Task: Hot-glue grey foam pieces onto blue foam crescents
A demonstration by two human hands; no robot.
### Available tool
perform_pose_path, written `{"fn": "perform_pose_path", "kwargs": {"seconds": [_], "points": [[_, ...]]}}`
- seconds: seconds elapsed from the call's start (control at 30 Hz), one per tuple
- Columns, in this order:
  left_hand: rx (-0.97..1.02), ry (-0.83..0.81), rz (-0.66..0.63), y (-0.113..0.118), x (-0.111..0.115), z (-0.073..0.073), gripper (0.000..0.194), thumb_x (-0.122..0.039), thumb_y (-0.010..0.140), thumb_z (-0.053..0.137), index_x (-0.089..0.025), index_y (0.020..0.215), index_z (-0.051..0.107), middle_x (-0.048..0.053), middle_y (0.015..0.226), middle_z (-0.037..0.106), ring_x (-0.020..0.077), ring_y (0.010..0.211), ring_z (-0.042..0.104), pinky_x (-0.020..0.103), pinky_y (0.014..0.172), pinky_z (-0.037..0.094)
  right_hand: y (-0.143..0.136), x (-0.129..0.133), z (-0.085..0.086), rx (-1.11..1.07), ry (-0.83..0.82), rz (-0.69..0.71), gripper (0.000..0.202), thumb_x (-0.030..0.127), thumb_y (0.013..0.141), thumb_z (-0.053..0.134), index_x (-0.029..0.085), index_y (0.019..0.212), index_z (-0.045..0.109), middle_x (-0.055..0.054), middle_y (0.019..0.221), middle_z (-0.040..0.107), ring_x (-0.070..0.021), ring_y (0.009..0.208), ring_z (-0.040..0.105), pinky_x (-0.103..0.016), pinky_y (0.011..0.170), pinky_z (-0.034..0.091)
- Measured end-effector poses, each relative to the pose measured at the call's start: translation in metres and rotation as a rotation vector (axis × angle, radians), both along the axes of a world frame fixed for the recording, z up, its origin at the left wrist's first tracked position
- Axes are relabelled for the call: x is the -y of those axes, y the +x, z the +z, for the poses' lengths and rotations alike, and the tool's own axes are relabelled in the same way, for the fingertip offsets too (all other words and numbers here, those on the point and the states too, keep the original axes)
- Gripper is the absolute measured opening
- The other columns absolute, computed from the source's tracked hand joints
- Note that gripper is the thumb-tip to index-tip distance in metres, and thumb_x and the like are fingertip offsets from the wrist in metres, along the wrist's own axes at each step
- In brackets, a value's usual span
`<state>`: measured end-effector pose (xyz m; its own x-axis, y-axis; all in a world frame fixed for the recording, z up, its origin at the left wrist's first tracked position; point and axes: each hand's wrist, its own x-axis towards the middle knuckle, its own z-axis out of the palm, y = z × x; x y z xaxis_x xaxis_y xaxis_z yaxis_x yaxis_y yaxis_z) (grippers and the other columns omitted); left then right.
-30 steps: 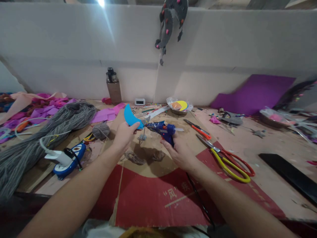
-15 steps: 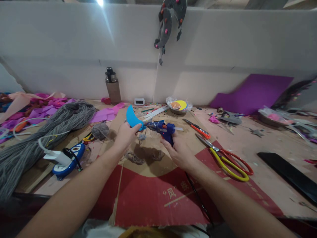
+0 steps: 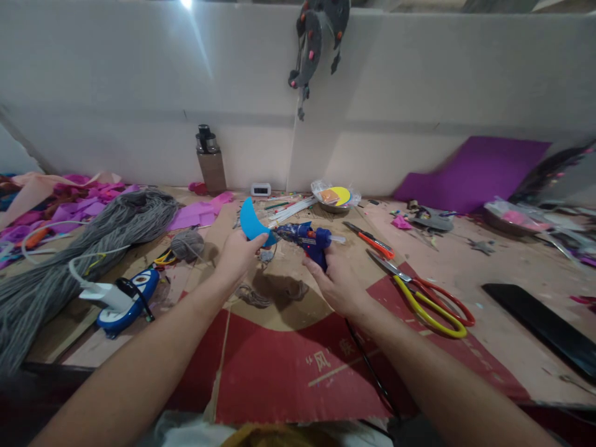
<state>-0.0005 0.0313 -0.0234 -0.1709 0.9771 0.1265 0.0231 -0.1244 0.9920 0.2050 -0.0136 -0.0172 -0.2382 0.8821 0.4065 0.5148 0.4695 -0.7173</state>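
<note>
Pinched in my left hand [image 3: 239,254] is a blue crescent-shaped piece [image 3: 252,221], its upper tip pointing up and its lower end by my thumb. My right hand [image 3: 333,273] is wrapped round the handle of a dark blue glue gun [image 3: 310,239], which has a clear stick out of its back. The gun's nozzle points left and is close to the crescent's lower end; whether they touch is unclear. Below the hands, grey yarn [image 3: 254,296] lies on a brown and red cardboard sheet [image 3: 288,366].
Right of my right hand lie a box cutter [image 3: 370,240], large scissors [image 3: 426,298] and a black phone [image 3: 540,326]. On the left are a grey yarn bundle [image 3: 125,230], a yarn ball [image 3: 187,244] and a blue power strip [image 3: 128,304]. A bowl [image 3: 338,208] stands at the back.
The blue crescent and my left hand have shifted slightly right, and the glue gun has moved a little. Both hands keep their holds.
</note>
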Motion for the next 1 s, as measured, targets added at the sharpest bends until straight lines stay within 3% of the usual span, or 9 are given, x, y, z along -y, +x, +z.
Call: {"fn": "perform_pose_path", "kwargs": {"seconds": [0.23, 0.47, 1.0], "points": [[-0.034, 0.008, 0.002, -0.0004, -0.0008, 0.0011, 0.018, -0.031, 0.065, 0.073, -0.014, 0.067, 0.069, 0.005, 0.062, 0.067, 0.0126, 0.051, 0.052, 0.024, 0.052, 0.038, 0.0004, -0.0001, 0.0001, 0.007, -0.007, 0.015, 0.039, 0.034, 0.090, 0.047, 0.016, 0.125, 0.046, -0.016, 0.116, 0.063, -0.0292, 0.105, 0.060, -0.044, 0.092, 0.046], [0.059, -0.015, 0.051, -0.0024, -0.0013, 0.0056, 0.014, -0.025, 0.060, 0.076, -0.015, 0.064, 0.067, 0.005, 0.057, 0.065, 0.0166, 0.058, 0.059, 0.025, 0.052, 0.039, 0.0009, -0.0007, -0.0039, 0.008, -0.008, 0.036, 0.042, 0.033, 0.091, 0.046, 0.015, 0.128, 0.044, -0.016, 0.120, 0.061, -0.0280, 0.108, 0.059, -0.044, 0.095, 0.045], [-0.007, 0.003, 0.055, -0.0028, 0.0006, 0.0076, 0.020, -0.031, 0.061, 0.074, -0.014, 0.068, 0.068, 0.006, 0.061, 0.068, 0.0173, 0.059, 0.060, 0.024, 0.053, 0.042, 0.0001, 0.0010, -0.0018, 0.016, 0.006, 0.043, 0.045, 0.033, 0.090, 0.046, 0.012, 0.130, 0.045, -0.018, 0.122, 0.061, -0.0291, 0.111, 0.059, -0.045, 0.097, 0.045]]}}
